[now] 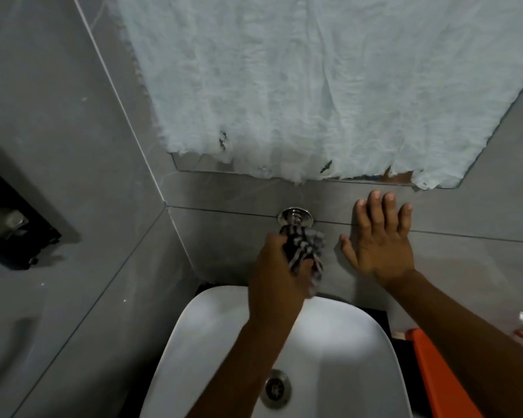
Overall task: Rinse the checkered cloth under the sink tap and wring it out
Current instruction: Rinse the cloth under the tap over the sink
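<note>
My left hand [277,274] grips the bunched dark-and-white checkered cloth [305,251] just below the chrome wall tap [295,217], above the back rim of the white sink [212,336]. The cloth covers the tap's spout, so I cannot tell whether water runs. My right hand [381,239] is flat against the grey tiled wall to the right of the tap, fingers spread and holding nothing. The sink's metal drain [277,389] shows below my left forearm.
A white crumpled sheet [299,86] covers a mirror on the wall above the tap. An orange object [435,366] sits at the sink's right edge. A black holder [12,224] is mounted on the left wall.
</note>
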Motion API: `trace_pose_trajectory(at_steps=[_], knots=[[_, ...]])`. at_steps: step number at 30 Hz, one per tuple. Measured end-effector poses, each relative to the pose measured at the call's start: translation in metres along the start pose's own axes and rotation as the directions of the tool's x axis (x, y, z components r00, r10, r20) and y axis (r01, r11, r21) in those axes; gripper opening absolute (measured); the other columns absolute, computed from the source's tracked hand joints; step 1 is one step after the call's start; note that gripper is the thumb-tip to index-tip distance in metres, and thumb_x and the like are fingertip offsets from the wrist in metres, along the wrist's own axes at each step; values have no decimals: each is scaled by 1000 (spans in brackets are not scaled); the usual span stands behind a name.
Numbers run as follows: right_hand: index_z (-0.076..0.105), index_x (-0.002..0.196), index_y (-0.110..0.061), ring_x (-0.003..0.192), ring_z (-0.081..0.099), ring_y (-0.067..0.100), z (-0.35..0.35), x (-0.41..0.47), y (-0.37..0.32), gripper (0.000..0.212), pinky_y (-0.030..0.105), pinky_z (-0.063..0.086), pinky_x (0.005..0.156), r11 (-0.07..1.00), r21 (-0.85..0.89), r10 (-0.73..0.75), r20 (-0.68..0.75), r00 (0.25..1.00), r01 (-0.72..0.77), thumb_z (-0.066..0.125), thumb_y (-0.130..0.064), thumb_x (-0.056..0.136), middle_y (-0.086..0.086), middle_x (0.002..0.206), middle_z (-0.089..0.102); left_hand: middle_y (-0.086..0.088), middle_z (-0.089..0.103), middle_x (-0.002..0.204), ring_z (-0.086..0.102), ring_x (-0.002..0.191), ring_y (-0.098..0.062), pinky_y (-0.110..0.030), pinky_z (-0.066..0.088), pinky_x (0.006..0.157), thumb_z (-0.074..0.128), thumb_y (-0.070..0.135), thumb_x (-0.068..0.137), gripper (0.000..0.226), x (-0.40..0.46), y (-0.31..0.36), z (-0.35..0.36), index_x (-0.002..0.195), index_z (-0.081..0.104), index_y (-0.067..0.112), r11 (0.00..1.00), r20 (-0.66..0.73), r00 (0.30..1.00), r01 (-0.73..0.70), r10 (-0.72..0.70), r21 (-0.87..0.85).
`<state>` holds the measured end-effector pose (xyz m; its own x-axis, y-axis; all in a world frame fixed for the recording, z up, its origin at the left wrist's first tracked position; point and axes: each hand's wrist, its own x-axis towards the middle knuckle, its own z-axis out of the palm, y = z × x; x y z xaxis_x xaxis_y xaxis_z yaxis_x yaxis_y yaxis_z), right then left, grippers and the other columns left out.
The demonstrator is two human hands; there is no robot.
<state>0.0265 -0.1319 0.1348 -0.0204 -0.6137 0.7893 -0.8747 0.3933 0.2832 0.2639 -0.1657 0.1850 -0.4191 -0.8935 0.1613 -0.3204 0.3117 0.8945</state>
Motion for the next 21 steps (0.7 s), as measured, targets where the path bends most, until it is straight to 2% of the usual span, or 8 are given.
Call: trace_pose_trajectory(at_steps=[2, 4, 6, 8, 10, 13, 14, 21], knots=[[7, 157, -7, 152, -17, 32, -2, 0, 1, 94, 56, -8, 122, 1000, -7, -4, 18, 1000, 4, 51, -53, 88, 13, 165, -19, -4, 71, 118, 70, 104, -18, -41, 60, 88, 84, 39, 67, 57, -19, -28, -9, 116, 58, 26, 842, 60, 982, 187, -182, -506], [7, 155, -6, 151, -21, 31, -5, 1, -1, 93, 55, -10, 121, 1000, -10, 8, 31, 999, -8, 51, -53, 88, 12, 164, -23, -16, 67, 126, 66, 112, -31, -49, 54, 96, 86, 31, 65, 64, -30, -50, -8, 124, 62, 19, 417, 334, 894, 437, -300, -797], [11, 154, -4, 151, -21, 31, -6, 1, -2, 92, 55, -10, 121, 1000, 3, 16, 24, 1000, -16, 51, -52, 87, 12, 164, -23, -21, 68, 124, 68, 107, -34, -45, 54, 90, 82, 25, 72, 59, -38, -59, 4, 126, 65, 9, 43, 574, 793, 593, -204, -804], [10, 155, -4, 151, -20, 32, -5, 1, -2, 92, 55, -9, 121, 1000, -4, 16, 11, 1000, -16, 51, -52, 88, 13, 164, -21, -22, 72, 117, 72, 99, -32, -39, 62, 81, 69, 21, 83, 40, -40, -59, 8, 120, 70, 3, -140, 649, 747, 634, -142, -761], [6, 156, -6, 151, -19, 32, -4, 1, -2, 93, 55, -8, 121, 1000, -14, 6, 8, 1000, -6, 49, -53, 88, 13, 164, -20, -19, 72, 117, 72, 102, -31, -39, 62, 82, 74, 20, 80, 45, -38, -59, 2, 121, 69, 5, 11, 558, 815, 566, -155, -824], [5, 156, -6, 151, -19, 32, -3, 1, -1, 93, 55, -9, 121, 1000, -12, 6, 8, 1000, -6, 49, -53, 88, 13, 164, -21, 4, 76, 115, 70, 109, -13, -31, 60, 90, 83, 21, 73, 48, -44, -58, -5, 117, 69, 30, 810, 71, 982, 183, -173, -557], [5, 156, -5, 151, -20, 33, -2, 1, -2, 94, 56, -9, 121, 1000, -14, 11, 8, 1000, -10, 49, -52, 88, 13, 164, -21, 9, 75, 113, 69, 108, -6, -24, 58, 90, 84, 22, 73, 49, -49, -53, -4, 118, 67, 33, 927, -72, 992, 69, -102, -369], [2, 157, -8, 151, -20, 33, 2, 0, -3, 96, 56, -10, 121, 1000, -3, 22, 15, 1000, -22, 49, -53, 87, 13, 164, -21, 10, 66, 111, 66, 100, -9, -26, 57, 85, 69, 44, 84, 47, -32, -11, -1, 124, 55, 24, 996, -163, 986, 54, -42, 65]])
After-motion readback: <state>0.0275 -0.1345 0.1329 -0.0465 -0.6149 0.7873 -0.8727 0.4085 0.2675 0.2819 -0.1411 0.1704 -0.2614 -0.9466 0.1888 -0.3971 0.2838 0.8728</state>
